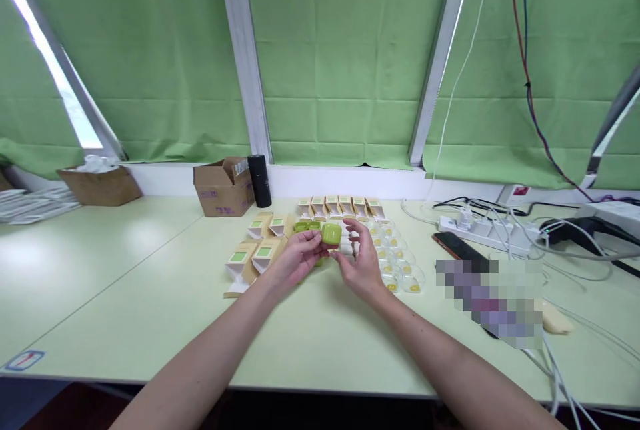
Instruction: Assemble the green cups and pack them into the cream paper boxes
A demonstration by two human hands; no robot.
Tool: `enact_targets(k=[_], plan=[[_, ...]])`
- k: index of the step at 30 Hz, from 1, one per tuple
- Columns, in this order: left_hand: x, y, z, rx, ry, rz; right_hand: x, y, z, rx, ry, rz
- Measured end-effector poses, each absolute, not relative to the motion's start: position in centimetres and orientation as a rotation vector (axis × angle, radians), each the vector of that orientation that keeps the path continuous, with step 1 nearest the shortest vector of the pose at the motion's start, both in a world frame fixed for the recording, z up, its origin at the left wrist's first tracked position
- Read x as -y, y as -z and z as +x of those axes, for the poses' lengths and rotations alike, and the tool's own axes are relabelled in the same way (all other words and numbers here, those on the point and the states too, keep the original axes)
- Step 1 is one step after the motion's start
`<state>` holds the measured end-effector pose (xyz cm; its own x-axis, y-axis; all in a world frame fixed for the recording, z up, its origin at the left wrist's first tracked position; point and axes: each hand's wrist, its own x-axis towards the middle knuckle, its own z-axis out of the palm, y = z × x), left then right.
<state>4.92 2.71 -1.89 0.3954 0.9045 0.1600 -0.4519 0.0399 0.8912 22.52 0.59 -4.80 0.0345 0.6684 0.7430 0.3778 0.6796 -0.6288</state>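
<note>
1. Above the worktop [320, 350], the left hand [298, 259] holds a green case [331, 234] between its fingers.
2. Just beside it, the right hand [362, 265] has its fingers curved apart.
3. Farther right lie clear plastic pieces [399, 255].

Yellow-green case [331, 235], green blinds [340, 57], brown carton [220, 198]

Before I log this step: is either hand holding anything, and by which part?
The left hand holds a small green case by its left side. The right hand is open beside it; whether it touches the case is unclear.
</note>
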Motion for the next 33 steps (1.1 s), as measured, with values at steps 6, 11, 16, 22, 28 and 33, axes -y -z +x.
enact_targets(k=[6, 11, 16, 22, 28, 33], plan=[[-2.8, 2.4, 5.0, -0.635, -1.206, 1.306, -0.5, 5.0, 22.5, 1.584, -0.31, -0.889], [-2.0, 2.5, 4.8, -0.986, -1.441, 2.239, -0.3, 4.9, 22.5, 1.557, -0.407, -0.868], [-1.2, 2.3, 4.6, -0.97, -1.476, 2.754, -0.2, 4.6, 22.4, 1.566, -0.462, -0.813], [-0.9, 2.2, 4.7, -0.889, -1.555, 2.854, -0.6, 4.8, 22.4, 1.531, -0.537, -0.745], [-0.6, 2.2, 4.5, -0.886, -1.603, 2.719, -1.1, 4.9, 22.4, 1.407, -0.796, -0.694], [-1.0, 2.4, 4.6, -0.906, -1.586, 2.631, -0.7, 4.8, 22.2, 1.394, -0.881, -0.705]])
